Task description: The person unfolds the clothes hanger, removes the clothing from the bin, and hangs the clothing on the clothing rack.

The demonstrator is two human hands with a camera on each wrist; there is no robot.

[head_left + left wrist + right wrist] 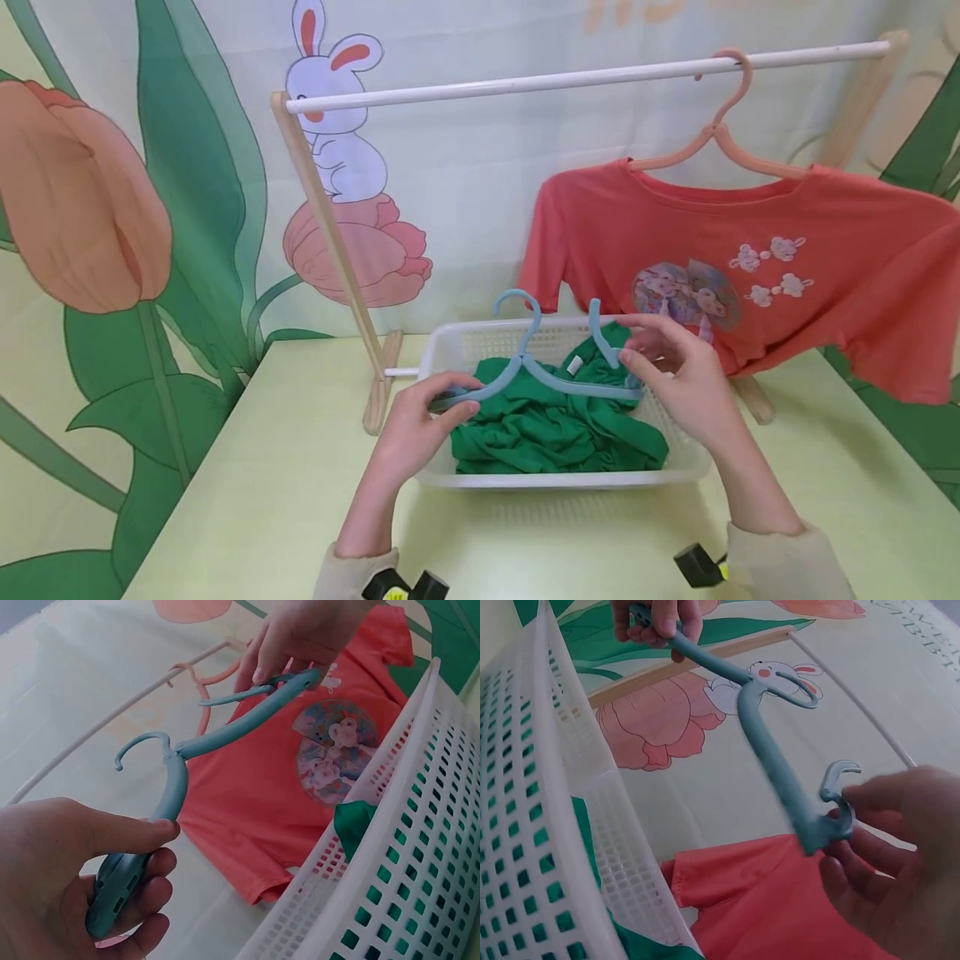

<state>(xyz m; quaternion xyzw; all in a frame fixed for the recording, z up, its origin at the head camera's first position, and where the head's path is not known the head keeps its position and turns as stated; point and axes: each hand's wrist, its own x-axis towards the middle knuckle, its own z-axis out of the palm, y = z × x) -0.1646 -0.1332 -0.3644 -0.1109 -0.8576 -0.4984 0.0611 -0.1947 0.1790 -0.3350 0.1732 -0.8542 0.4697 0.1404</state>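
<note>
A light blue clothes hanger point(570, 387) with a hook is held level in both hands, above a white basket point(562, 481). My left hand point(426, 414) grips the end of one hanger arm, thumb on top and fingers curled beneath, as the left wrist view shows. At the opposite end, my right hand point(686, 375) pinches a short curved blue piece point(841, 787) that angles up from the hanger arm. A crumpled green garment point(555, 437) with a small white label lies in the basket under the hanger.
Behind stands a rack with a white rod point(525, 85) and wooden legs point(326, 217). A red shirt point(675, 217) hangs from it at the right on a pink hanger point(761, 164), close by my right hand. The pale table point(247, 483) carries the basket and rack.
</note>
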